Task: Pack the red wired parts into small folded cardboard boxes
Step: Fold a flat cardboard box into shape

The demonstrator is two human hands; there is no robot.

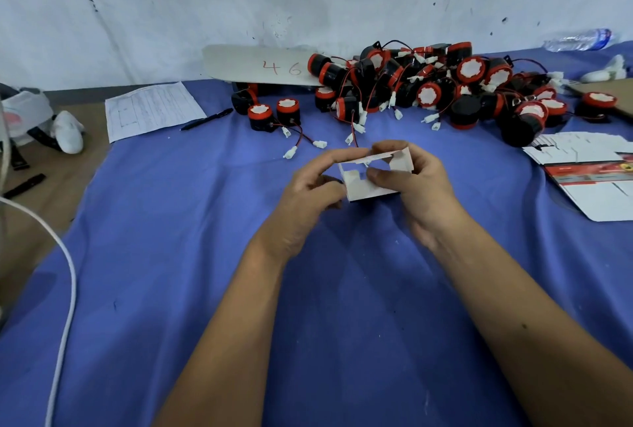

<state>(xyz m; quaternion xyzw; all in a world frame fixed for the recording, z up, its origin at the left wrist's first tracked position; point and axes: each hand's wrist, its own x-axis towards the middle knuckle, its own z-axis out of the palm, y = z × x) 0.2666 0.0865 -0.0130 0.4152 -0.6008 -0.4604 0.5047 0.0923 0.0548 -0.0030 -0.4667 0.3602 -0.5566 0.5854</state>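
Now the step in hand looks like folding a box, not filling it yet. Far to the left on the blue surface (171, 221) lie a paper sheet (150, 110) and a black pen (206, 119). In the middle, the left hand (310, 192) holds the left side of a small white cardboard box (371, 175), with its fingers curled round the edge. The right hand (416, 183) holds the other side, and its thumb presses on a flap. The box is up off the surface, between both hands, with its top open. I cannot see a part inside it. Behind the hands sits a big pile of red wired parts (428, 87), well apart from the box. To the right lies a stack of flat unfolded boxes (589, 170).

The next move likely needs the bottom flaps tucked shut. Then one hand must let go and reach to the pile for one part. The thin wires could snag on each other, so pick slowly.
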